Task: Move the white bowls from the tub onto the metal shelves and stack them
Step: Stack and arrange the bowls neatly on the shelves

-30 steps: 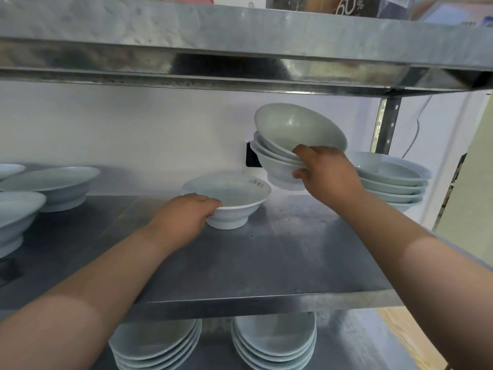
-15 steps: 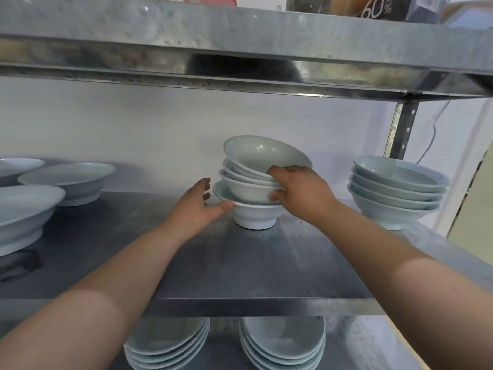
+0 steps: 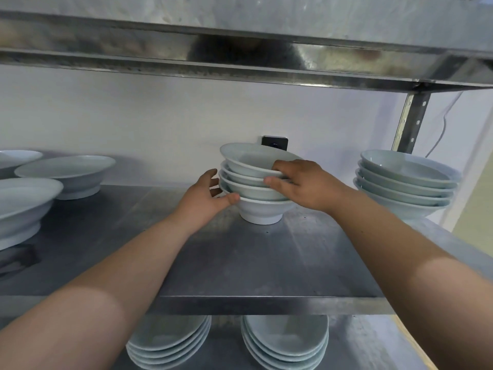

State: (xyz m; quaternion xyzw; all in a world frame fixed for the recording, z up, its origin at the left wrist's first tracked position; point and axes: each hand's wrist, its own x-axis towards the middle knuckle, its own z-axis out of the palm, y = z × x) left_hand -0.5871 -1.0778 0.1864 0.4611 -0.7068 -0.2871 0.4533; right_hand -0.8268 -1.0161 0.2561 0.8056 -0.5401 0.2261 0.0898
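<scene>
Head view: shelf (image 3: 240,263) front lip lay nearest, bare metal up to the hands. Nested bowls, airborne a second earlier, had landed on the lone bowl: four-high bowl stack (image 3: 250,189) stood at 12 o'clock, so only release seemed left. Right hand (image 3: 306,185) clamped its top rim; left hand (image 3: 205,201) cupped its side, fingers loose. Neighbouring stack (image 3: 405,182) sat well apart at 3 o'clock, wide bowls (image 3: 66,172) at 9; upper shelf (image 3: 240,22) cleared it.

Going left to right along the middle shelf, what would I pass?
Loose wide bowls → left hand → middle bowl stack → right hand → right bowl stack → shelf post.
</scene>
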